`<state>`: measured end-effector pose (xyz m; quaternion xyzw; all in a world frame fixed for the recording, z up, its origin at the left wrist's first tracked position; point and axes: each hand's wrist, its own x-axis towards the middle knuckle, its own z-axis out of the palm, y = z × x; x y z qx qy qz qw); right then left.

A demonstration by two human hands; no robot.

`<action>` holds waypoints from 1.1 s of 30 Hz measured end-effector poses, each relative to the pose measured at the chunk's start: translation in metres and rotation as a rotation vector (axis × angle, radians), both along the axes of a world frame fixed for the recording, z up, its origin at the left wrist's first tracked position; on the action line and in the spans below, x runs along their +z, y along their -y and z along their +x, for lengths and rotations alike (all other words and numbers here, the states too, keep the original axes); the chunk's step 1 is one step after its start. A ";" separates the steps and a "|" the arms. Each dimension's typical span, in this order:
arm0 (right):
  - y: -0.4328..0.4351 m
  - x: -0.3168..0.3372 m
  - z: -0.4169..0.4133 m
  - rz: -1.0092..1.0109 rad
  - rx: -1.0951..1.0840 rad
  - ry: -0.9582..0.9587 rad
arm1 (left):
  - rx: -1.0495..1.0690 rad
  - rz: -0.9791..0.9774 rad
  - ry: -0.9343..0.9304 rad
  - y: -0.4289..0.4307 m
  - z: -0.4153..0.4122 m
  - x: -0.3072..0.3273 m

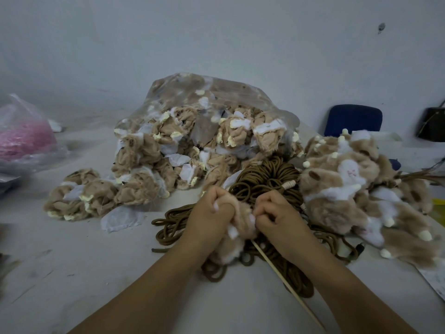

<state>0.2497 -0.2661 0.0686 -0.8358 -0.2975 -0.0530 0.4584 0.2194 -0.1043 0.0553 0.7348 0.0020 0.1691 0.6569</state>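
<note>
- White table [72, 261] against a pale wall, with a clear bag [192, 97] of tan fabric pieces at the far centre.
- Left hand [208, 219] is curled tight round a plush toy [243, 220] at the near centre.
- Right hand [278, 213] pinches the toy's right side with bent fingers.
- Thin stick [284, 280] runs from under the toy toward the near right.
- Brown cord [265, 179] lies coiled beneath.

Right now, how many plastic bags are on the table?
2: a clear bag of tan plush pieces in the middle, and a pink-filled bag at the far left. More may be hidden.
</note>
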 end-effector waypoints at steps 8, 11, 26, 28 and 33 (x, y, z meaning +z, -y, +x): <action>-0.008 -0.002 -0.009 0.132 -0.020 0.003 | -0.003 -0.092 0.040 -0.005 0.002 0.001; -0.007 -0.005 -0.008 0.180 -0.013 -0.050 | -0.065 -0.097 0.044 0.000 0.001 -0.001; -0.007 -0.011 -0.003 0.029 0.036 0.198 | -0.008 -0.230 0.018 -0.003 0.001 0.002; -0.008 -0.015 -0.001 -0.006 0.010 0.215 | -0.017 -0.209 0.031 -0.002 0.000 0.002; -0.009 -0.017 0.001 0.036 -0.046 0.204 | -0.041 -0.123 0.030 0.002 -0.002 0.003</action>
